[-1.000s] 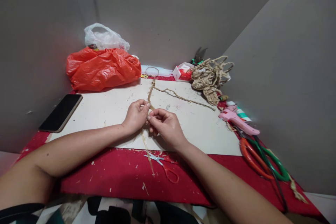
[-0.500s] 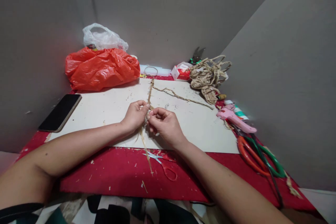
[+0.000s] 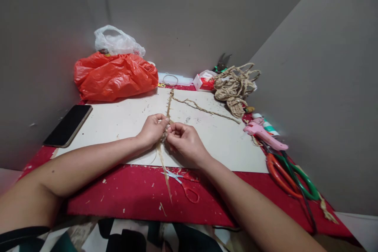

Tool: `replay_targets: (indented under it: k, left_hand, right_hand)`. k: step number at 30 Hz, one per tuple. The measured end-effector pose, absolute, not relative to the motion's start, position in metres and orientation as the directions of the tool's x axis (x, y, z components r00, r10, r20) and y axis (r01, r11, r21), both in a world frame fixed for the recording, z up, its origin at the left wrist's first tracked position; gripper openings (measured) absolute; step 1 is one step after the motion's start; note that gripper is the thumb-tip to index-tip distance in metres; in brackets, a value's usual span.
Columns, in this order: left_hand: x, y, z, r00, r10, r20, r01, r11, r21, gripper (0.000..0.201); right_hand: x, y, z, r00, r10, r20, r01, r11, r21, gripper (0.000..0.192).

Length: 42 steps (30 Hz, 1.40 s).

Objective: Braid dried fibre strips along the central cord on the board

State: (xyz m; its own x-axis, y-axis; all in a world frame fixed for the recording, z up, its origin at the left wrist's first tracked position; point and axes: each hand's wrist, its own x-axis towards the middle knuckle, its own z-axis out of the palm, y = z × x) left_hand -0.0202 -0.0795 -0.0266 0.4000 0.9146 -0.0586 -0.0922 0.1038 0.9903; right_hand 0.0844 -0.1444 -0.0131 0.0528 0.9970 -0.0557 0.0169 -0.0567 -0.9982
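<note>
A strand of brown jute twine (image 3: 169, 104) runs from the back of a white board (image 3: 118, 122) toward me. My left hand (image 3: 152, 130) and my right hand (image 3: 185, 143) meet at the board's middle, both pinching this twine with their fingertips touching. Loose pale fibres (image 3: 166, 177) hang from below my hands over the red cloth (image 3: 130, 197). A second twine strand (image 3: 203, 109) branches off to the right toward a bundle of jute rope (image 3: 233, 86).
Small red-handled scissors (image 3: 184, 185) lie on the red cloth under my right wrist. A black phone (image 3: 69, 125) lies left, an orange plastic bag (image 3: 115, 75) behind it. At right are a pink glue gun (image 3: 262, 134) and large orange and green scissors (image 3: 291, 175). Grey walls enclose three sides.
My hands have drawn slightly closer together on the twine, the right fingers curling tighter. Nothing else on the table has moved.
</note>
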Motion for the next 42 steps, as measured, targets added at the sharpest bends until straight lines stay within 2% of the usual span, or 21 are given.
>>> replay_targets:
  k: [6,18,24,32,42]
  left_hand:
    - [-0.021,-0.081,-0.023,0.444,0.891,-0.094,-0.107,0.157,0.982,0.018]
    - [-0.022,-0.078,-0.03,0.383,0.924,-0.005,-0.018,0.013,1.0,0.021]
    - [-0.022,-0.08,-0.029,0.352,0.936,0.011,-0.016,-0.005,1.0,0.019]
    - [-0.022,-0.076,-0.032,0.289,0.953,0.084,0.042,-0.101,0.994,0.02]
    - [-0.021,-0.077,-0.031,0.355,0.934,0.026,0.027,-0.038,0.999,0.019]
  right_hand:
    - [0.09,-0.145,-0.01,0.01,0.997,-0.072,-0.02,-0.072,-0.997,0.02]
    - [0.084,-0.145,-0.017,0.012,0.999,0.032,0.08,0.031,-0.996,0.018]
    - [0.085,-0.144,-0.018,0.008,1.0,0.016,0.08,0.015,-0.997,0.02]
    - [0.087,-0.145,-0.02,0.07,0.979,0.193,0.354,0.156,-0.922,0.011]
    - [0.082,-0.145,-0.015,0.059,0.998,-0.001,0.058,-0.004,-0.998,0.015]
